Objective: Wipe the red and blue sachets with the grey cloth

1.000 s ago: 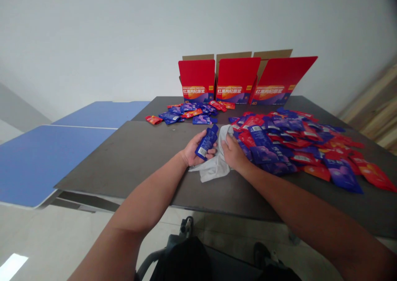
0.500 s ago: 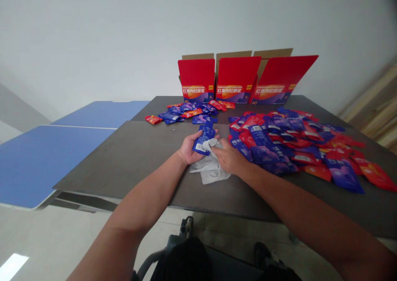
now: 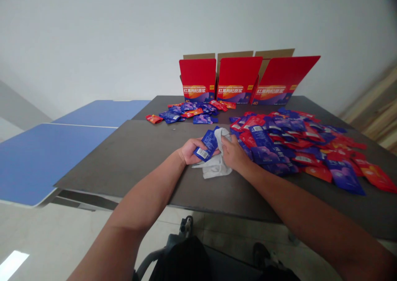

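My left hand [image 3: 192,151] cradles a blue sachet [image 3: 207,144], its white barcode panel facing up near my fingers. My right hand [image 3: 235,153] grips a crumpled grey-white cloth [image 3: 216,165] and presses a fold of it against the sachet's right side. The cloth's lower part rests on the dark tabletop [image 3: 124,161]. Just right of my right hand begins a large spread of red and blue sachets [image 3: 294,144]. Part of the held sachet is hidden by my fingers and the cloth.
A smaller scatter of sachets [image 3: 189,112] lies farther back, below several open red cartons [image 3: 237,79] at the far table edge. Blue tabletops [image 3: 52,157] stand to the left. A dark chair [image 3: 182,260] sits below the near edge.
The sachet has turned in my left hand, and its barcode end now points lower right. My right hand has drawn the cloth up against the sachet's right side.
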`<state>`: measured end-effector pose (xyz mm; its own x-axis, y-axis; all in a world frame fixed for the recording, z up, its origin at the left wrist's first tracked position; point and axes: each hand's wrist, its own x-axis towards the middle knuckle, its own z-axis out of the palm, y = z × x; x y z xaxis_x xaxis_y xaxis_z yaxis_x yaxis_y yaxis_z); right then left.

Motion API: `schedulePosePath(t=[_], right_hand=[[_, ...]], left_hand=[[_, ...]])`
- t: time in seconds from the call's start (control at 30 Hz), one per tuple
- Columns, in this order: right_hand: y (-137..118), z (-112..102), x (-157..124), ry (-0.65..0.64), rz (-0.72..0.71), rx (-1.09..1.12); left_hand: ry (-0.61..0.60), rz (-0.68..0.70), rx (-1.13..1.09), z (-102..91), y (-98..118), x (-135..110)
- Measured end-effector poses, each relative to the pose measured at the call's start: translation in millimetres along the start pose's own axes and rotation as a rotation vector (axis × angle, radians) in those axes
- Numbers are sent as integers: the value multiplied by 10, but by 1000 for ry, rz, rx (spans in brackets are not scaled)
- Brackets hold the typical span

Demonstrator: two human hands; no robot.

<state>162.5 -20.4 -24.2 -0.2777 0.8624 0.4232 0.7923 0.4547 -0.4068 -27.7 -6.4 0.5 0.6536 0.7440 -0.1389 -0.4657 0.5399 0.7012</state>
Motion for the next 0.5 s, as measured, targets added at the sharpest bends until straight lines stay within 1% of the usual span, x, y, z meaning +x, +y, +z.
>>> schedulePosePath(t=[0.2,0.33,0.43,0.5], right_hand=[[68,53,40,89,82,27],[89,72,56,135,99,87],[95,87,53,155,93,112],[97,100,47,161,78,118]], left_hand=[[-83,-65,7,-61,27,-17],[-122,-81,-38,-43,93,-59],[-110,-77,-119,-17,146,-78],[-67,-32,-180,-15,167,-65]])
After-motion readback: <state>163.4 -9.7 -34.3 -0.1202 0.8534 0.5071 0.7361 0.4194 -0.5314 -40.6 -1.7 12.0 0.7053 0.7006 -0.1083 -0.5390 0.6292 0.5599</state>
